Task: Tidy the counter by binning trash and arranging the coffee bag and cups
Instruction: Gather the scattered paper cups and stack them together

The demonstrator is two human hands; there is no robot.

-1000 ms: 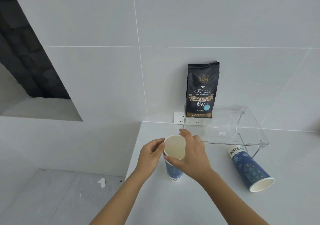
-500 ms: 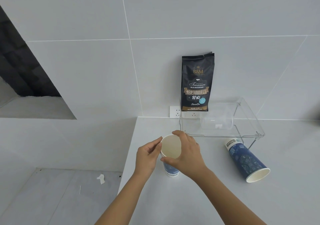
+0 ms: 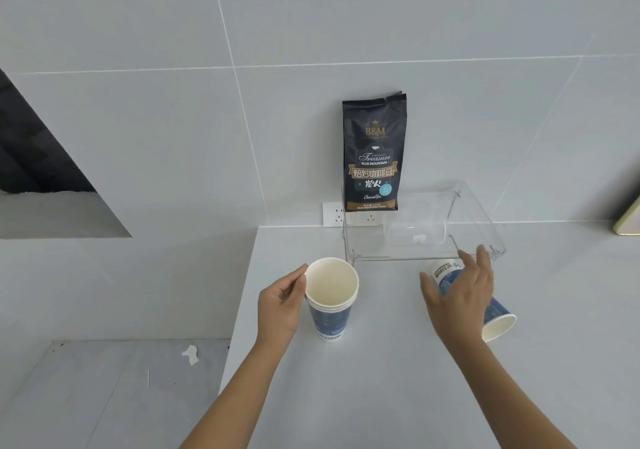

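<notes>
Spanning most of the view, a pale counter (image 3: 381,396), with its left edge dropping to a lower floor just beside the stacked cups. Standing at the back, on a clear plastic rack (image 3: 485,241) against the tiled wall, a dark coffee bag (image 3: 374,154), upright and already looking arranged. Lying inside the rack on its side, a clear plastic cup (image 3: 414,232).

Standing upright near the counter's left edge, a stack of paper cups (image 3: 330,296), several rims nested. Touching its rim and side, the left hand (image 3: 280,306), fingers curled loosely against the wall rather than wrapped round it (steadying, by the look of it). Lying on its side in front of the rack, mouth toward the near right, a single paper cup (image 3: 498,320). Hovering over its middle, the right hand (image 3: 460,293), fingers spread apart and holding nothing; contact impossible to tell.

Handling, as a judgement: light, thin-walled, easily crushed, and likely rolling if nudged. Best taking it round the middle with a gentle wrap, not by the soft rim.

Room: plenty of bare counter ahead and to the right; tight only at the rack's front lip above the fallen cup's base, and at the left drop beside the stack. Lying on the lower floor, a scrap of white paper (image 3: 190,354).
</notes>
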